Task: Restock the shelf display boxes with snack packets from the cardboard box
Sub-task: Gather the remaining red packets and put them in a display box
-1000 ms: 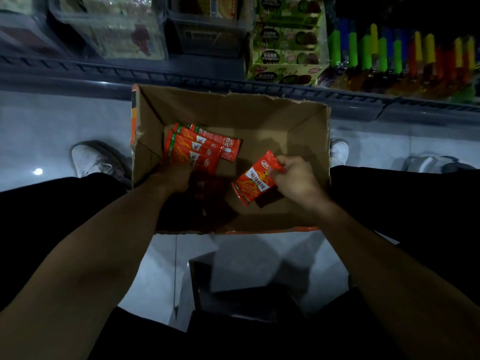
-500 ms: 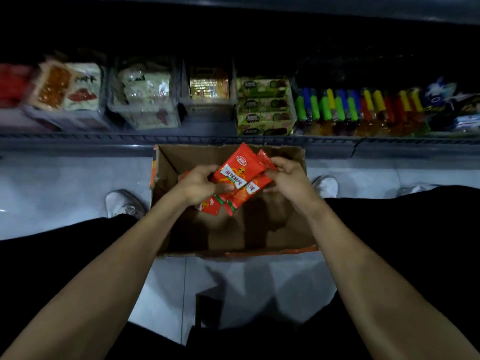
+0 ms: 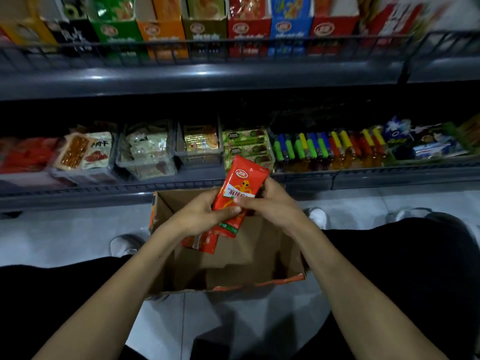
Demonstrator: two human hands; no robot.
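Just below the centre of the head view, the left hand (image 3: pixel 201 216) and the right hand (image 3: pixel 270 203) met over the open cardboard box (image 3: pixel 233 268), both curled round a small stack of red snack packets (image 3: pixel 240 190); the left thumb pressed across the front of the topmost packet while the right fingers (image 3: pixel 242 200) pinched its edge, and the lower ends of more packets showed beneath the left hand; the stack was held tilted, its top end toward the upper right, clear of the box floor; how many packets it held could not be told; the box stood on the pale floor between two white shoes (image 3: pixel 124 244), its visible floor mostly bare; across the top of the frame stood a row of coloured display boxes (image 3: pixel 246 29) behind a wire rail, blurred; the lower shelf (image 3: pixel 181 185), across the middle of the frame, carried other goods; the step in hand seemed to be gathering and squaring the packets before carrying them up; the next move would probably call for lifting the stack to the red display box of matching colour and sliding it in upright without snagging the rail.
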